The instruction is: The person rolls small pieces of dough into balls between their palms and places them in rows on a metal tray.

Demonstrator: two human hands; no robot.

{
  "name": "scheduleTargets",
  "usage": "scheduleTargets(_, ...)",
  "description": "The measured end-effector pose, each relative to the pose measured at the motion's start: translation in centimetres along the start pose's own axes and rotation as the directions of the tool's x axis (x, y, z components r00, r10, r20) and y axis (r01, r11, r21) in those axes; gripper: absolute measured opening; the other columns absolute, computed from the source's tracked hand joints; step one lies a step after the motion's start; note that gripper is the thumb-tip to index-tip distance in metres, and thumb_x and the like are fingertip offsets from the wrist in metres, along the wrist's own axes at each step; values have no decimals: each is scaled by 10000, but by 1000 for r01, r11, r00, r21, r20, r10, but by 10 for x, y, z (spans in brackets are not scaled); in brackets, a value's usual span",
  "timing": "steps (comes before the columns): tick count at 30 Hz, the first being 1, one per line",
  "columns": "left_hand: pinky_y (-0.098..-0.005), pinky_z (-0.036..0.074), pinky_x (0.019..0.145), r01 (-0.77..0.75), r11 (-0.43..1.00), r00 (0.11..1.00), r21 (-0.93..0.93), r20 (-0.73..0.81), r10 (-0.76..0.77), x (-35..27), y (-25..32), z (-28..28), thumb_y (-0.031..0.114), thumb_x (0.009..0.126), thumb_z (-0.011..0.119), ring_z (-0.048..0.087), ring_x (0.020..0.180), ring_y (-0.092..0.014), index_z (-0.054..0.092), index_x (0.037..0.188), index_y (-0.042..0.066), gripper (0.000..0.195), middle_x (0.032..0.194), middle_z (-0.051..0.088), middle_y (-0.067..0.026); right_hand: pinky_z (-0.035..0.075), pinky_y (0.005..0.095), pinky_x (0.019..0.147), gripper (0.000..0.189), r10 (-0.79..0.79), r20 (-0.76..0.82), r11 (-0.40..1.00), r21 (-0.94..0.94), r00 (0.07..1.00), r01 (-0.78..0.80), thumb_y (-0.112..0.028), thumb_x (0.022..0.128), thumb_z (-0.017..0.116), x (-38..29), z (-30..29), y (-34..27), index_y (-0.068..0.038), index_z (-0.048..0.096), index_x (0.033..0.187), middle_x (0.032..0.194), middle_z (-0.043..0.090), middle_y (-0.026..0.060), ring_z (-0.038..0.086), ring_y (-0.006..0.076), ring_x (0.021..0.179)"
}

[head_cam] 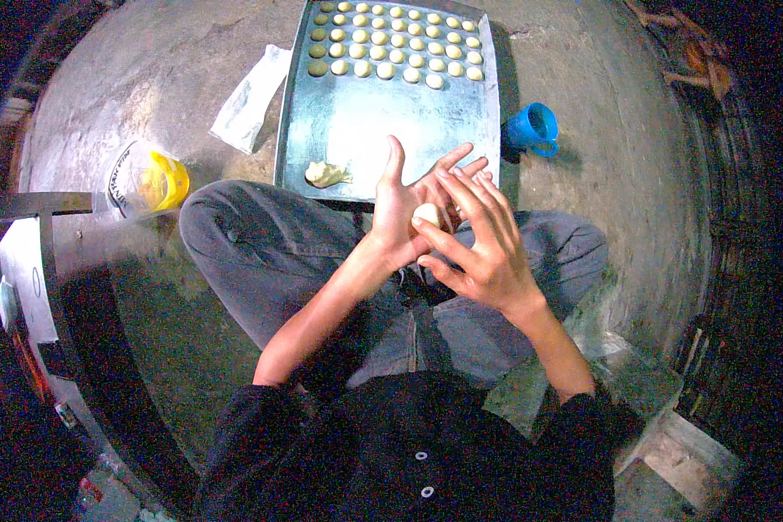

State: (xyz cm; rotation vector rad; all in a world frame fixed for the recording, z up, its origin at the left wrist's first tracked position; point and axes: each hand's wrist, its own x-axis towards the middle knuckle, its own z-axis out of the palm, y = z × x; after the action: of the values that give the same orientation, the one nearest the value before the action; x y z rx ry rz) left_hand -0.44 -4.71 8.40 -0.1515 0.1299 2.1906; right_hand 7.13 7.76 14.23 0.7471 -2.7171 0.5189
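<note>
My left hand [401, 202] is turned palm up with the thumb stretched out. A small pale dough ball [425, 214] lies in its palm. Over it hovers my right hand [486, 241], fingers spread, its index fingertip touching the ball. Beyond both hands is a metal baking tray [339, 124]. Rows of small round dough pieces [397, 40] cover its far part. A larger, irregular lump of dough [326, 174] sits at the tray's near left corner. My fingers hide part of the tray's near right side.
Right of the tray stands a blue plastic cup [536, 129]. At left are a white plastic packet [251, 98] on the concrete floor [600, 130] and a clear bag with a yellow container [168, 181]. My crossed legs [267, 241] border the tray. A blurred brownish shape [698, 59] is far right.
</note>
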Motion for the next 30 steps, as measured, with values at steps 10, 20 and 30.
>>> scheduleTargets(10,-520,267,1224,-20,1000,1000,14,-7,21,2,-3,-8,887,870,267,321,1486,-368,334,1550,4,1116,1583,352,-244,343,594,1147,432,20,-4,1000,-23,1000,-20,-452,911,680,0,4,-3,-152,697,1222,1479,476,242,469,403,1375)
scheduleTargets(20,-526,258,1226,-31,999,999,-5,12,31,5,-2,-11,896,861,272,316,1485,-372,323,1554,9,1127,1593,335,-242,337,596,1144,473,2,0,1000,-23,1000,-2,-486,926,651,1,8,-2,-150,687,1256,1506,443,246,447,405,1391)
scheduleTargets(30,-569,254,1222,-38,995,997,-88,68,44,5,5,-12,894,848,327,316,1481,-398,257,1575,19,1140,1619,275,-245,378,567,1113,410,-29,-77,997,69,997,34,-398,942,667,-3,3,-9,-163,682,1277,1485,467,239,467,416,1369)
